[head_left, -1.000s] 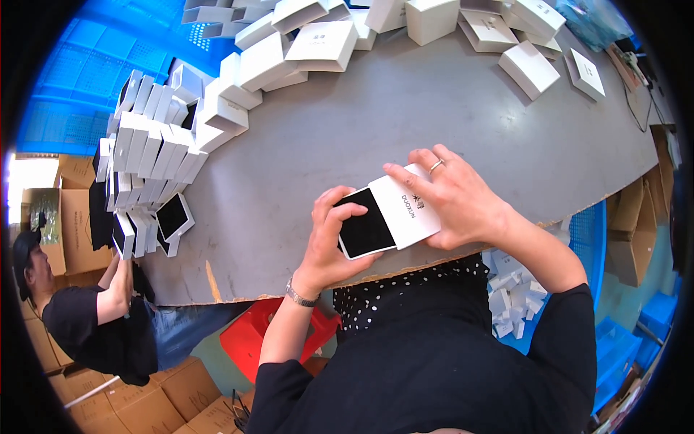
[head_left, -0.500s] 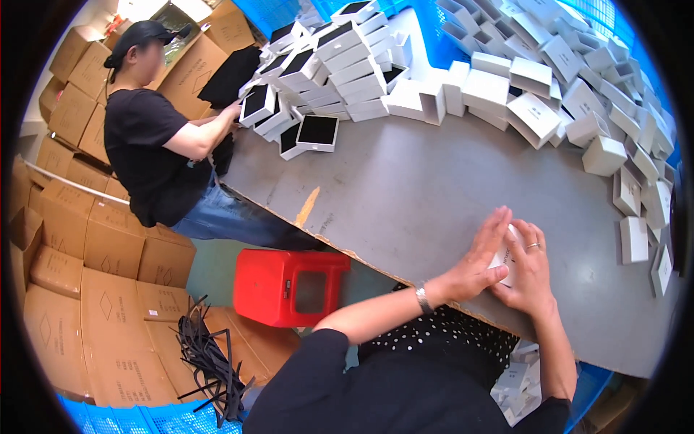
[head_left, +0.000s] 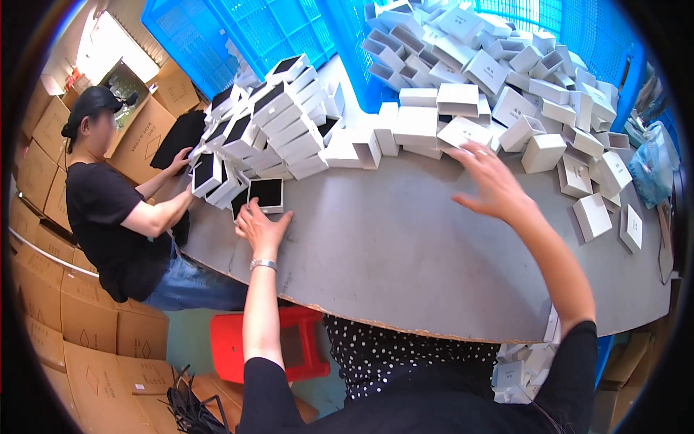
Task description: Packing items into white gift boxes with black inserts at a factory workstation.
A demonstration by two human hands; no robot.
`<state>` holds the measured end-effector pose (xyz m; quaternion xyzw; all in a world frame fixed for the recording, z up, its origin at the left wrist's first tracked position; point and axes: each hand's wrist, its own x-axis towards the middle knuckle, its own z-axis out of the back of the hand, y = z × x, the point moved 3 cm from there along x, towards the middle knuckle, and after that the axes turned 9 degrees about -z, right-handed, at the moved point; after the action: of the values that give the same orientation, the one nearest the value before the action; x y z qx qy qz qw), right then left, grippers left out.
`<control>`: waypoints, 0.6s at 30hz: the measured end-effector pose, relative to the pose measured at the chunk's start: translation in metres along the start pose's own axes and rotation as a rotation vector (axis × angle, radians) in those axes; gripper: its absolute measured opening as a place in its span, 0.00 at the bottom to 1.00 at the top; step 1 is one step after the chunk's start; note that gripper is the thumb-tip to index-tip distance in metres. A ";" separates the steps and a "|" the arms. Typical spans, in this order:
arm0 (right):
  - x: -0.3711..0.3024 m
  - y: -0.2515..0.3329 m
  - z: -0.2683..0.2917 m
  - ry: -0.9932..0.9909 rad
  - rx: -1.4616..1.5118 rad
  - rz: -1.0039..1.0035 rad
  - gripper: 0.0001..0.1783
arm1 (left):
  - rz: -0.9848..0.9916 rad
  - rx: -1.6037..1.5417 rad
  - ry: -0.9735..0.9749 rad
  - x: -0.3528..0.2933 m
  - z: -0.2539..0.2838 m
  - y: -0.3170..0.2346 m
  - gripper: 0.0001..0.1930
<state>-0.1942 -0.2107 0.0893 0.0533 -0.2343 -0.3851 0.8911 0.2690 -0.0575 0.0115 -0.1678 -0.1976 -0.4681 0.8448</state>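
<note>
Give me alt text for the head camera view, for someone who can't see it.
Over a gray table, a person's left hand is at a black-faced white box, the open right hand at the edge of a heap of white boxes. A co-worker in black is at left.

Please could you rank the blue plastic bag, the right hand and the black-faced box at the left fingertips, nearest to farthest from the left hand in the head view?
1. Black-faced box: right by the left hand.
2. Right hand: off to the right.
3. Blue plastic bag: at the far right.
</note>
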 end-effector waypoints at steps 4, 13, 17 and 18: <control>0.098 0.006 -0.087 -0.213 -0.412 -0.010 0.40 | -0.015 -0.018 -0.119 0.000 -0.022 -0.002 0.37; 0.087 0.006 -0.027 -0.471 0.391 -0.245 0.23 | 0.014 0.002 -0.162 0.011 -0.022 -0.016 0.39; 0.000 0.014 -0.044 -0.070 1.112 -0.780 0.29 | -0.034 -0.031 -0.183 0.012 -0.028 -0.015 0.30; -0.024 0.016 -0.049 0.009 0.960 -0.771 0.30 | -0.019 -0.090 -0.146 0.010 -0.023 -0.017 0.29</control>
<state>-0.1754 -0.1873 0.0415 0.5309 -0.3417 -0.5309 0.5653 0.2637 -0.0840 -0.0020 -0.2376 -0.2390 -0.4711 0.8151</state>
